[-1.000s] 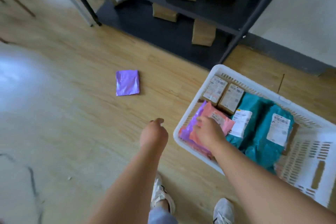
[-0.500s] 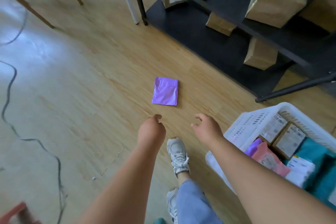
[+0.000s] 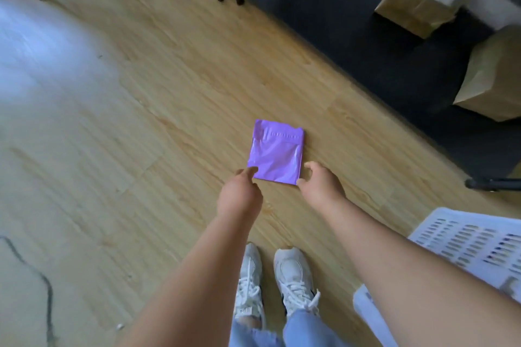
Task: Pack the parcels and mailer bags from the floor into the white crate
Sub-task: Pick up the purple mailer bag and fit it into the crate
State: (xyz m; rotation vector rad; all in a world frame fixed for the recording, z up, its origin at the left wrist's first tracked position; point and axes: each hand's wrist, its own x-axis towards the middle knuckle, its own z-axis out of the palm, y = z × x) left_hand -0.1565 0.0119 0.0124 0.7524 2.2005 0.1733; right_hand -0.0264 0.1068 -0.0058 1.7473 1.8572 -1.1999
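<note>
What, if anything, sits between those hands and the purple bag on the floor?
Nothing visible. The left hand and right hand are at the near corners of the purple mailer bag. Only bare floor lies between it and the white crate to the right.

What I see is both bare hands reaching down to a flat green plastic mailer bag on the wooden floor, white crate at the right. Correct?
No: the head view shows the flat plastic mailer bag is purple, not green. The rest holds: the left hand and right hand reach down to it on the wooden floor, white plastic crate at the right.
</note>
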